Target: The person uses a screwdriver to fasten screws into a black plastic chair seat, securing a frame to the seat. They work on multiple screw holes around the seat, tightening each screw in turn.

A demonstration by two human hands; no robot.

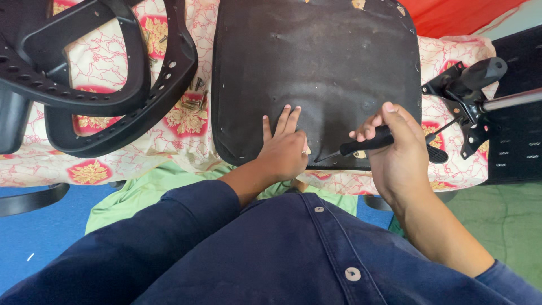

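On the bench draped in a red-and-cream patterned cloth, a black seat pan lies underside up, and the left hand presses flat on its near edge with fingers spread. Just beside it, the right hand is curled shut around the black handle of a screwdriver, whose tip touches the pan's near edge. Black chair frames lie to the left, loose screws between them and the pan, a chair mechanism to the right.

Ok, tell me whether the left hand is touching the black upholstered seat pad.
Touching. The head view shows the left hand lying flat on the black upholstered seat pad, fingers spread on its surface.
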